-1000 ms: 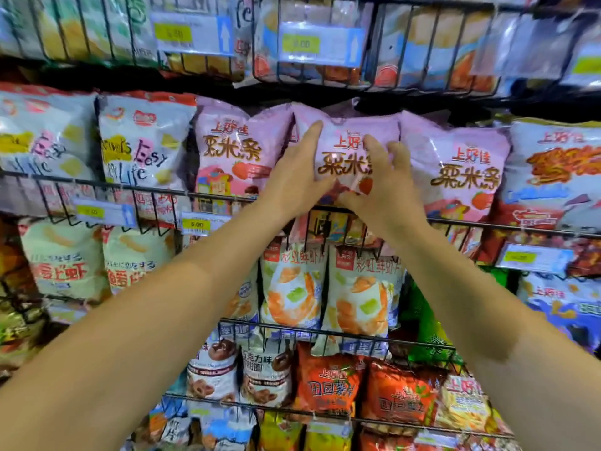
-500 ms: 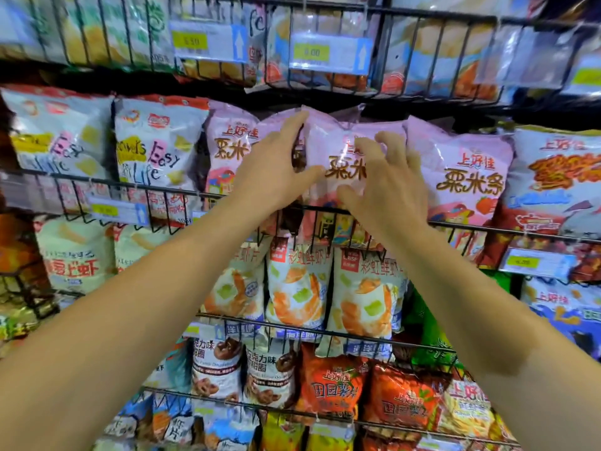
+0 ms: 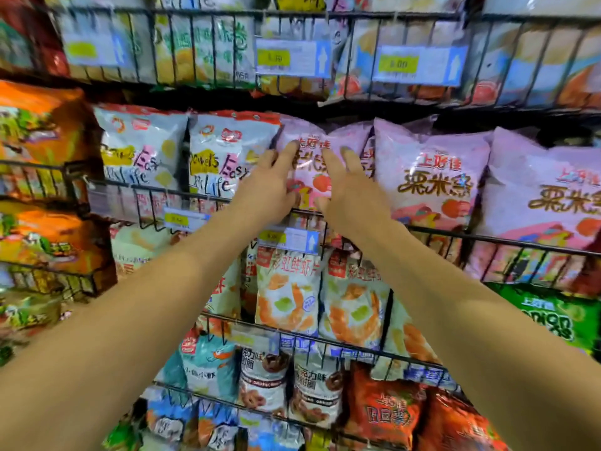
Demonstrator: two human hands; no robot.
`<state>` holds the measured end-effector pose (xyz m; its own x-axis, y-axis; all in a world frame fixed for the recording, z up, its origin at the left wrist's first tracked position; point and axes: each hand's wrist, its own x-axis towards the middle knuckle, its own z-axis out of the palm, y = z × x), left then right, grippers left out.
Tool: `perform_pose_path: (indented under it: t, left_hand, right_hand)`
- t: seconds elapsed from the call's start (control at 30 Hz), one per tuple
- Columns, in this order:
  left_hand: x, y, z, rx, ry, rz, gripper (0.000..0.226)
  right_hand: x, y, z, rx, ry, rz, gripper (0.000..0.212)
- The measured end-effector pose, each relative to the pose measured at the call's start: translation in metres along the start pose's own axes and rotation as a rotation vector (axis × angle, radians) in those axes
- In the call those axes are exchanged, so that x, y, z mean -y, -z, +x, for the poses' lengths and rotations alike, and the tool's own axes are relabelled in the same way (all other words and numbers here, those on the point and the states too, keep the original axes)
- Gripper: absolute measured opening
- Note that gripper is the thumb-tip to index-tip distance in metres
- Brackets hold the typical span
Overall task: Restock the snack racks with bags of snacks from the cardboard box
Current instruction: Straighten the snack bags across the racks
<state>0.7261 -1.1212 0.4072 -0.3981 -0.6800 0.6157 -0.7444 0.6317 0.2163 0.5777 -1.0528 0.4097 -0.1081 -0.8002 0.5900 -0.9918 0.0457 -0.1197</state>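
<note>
Both hands, the left hand (image 3: pixel 270 187) and right hand (image 3: pixel 353 190), lie flat with straight fingers on a pink bag (image 3: pixel 320 148) in the wire rack (image 3: pixel 487 237). A white bag (image 3: pixel 224 151) crowds its left; another pink bag (image 3: pixel 432 177) overlaps its right.

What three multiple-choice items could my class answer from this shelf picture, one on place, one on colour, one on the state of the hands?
1. Where does the pink bag under both hands sit?
A. In the wire rack, just right of the grey-white bags
B. On the floor
C. On the top rack

2. What colour is the bag at the far right, below the pink row?
A. Blue
B. Green
C. Black

3. How do the hands lie?
A. Both clenched in fists
B. One hangs at the side
C. Fingers stretched out over the bag's front

Answers: 1 A, it stands next to the grey-white bags. 2 B, the green bag is plain there. 3 C, the left hand and the right hand show straight fingers on the bag.
</note>
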Motion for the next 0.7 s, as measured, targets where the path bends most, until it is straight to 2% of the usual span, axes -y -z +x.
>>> perform_pose_path:
  t: [0.1,0.27,0.5,0.7]
  left_hand:
    - [0.001,0.003,0.007,0.029,-0.015,-0.118,0.088]
    - [-0.01,-0.001,0.007,-0.048,-0.047,-0.265,0.084]
    - [-0.003,-0.002,0.012,0.048,-0.077,-0.208,0.084]
    - [-0.004,0.006,0.005,0.062,-0.073,-0.239,0.08]
  right_hand:
    - [0.001,-0.002,0.003,-0.027,-0.043,0.118,0.079]
    - [-0.002,0.005,-0.003,-0.125,-0.037,0.101,0.079]
    - [-0.008,0.0,-0.015,-0.082,-0.024,0.053,0.068]
    - [-0.005,0.009,-0.018,-0.048,-0.002,0.045,0.069]
